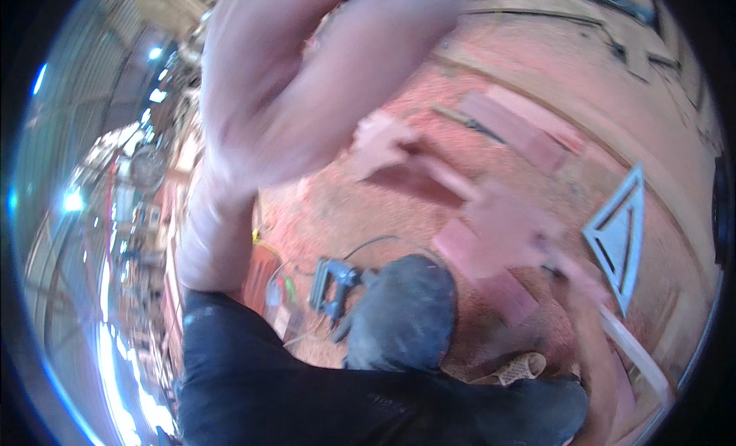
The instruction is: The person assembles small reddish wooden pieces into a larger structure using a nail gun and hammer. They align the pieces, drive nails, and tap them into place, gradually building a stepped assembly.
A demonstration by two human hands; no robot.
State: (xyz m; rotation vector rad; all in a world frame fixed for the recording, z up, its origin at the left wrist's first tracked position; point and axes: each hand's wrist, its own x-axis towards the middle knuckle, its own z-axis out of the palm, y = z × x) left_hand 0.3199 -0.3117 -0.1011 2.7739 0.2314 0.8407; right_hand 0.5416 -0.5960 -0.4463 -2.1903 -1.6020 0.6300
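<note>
My left hand (307,101) is raised very close in the upper left. Its fingers are smeared and run out of the top edge, so its grip is hidden. From the lower right my bare right forearm (594,362) reaches up to my blurred right hand (506,227). That hand is over reddish boards (512,299) on the sawdust-covered ground. A pale pinkish wood piece (381,143) with a dark shadowed side lies just beyond its fingers. Whether the hand holds it, I cannot tell. Right of the hand is a pale triangular set square (619,235).
A blue power tool (334,289) with a cord lies left of my dark-clothed knee (406,312). Farther off are a flat reddish board (514,132) and a thin stick-like tool (466,122). A pale strip (636,352) runs beside my right forearm. Clutter lines the left wall.
</note>
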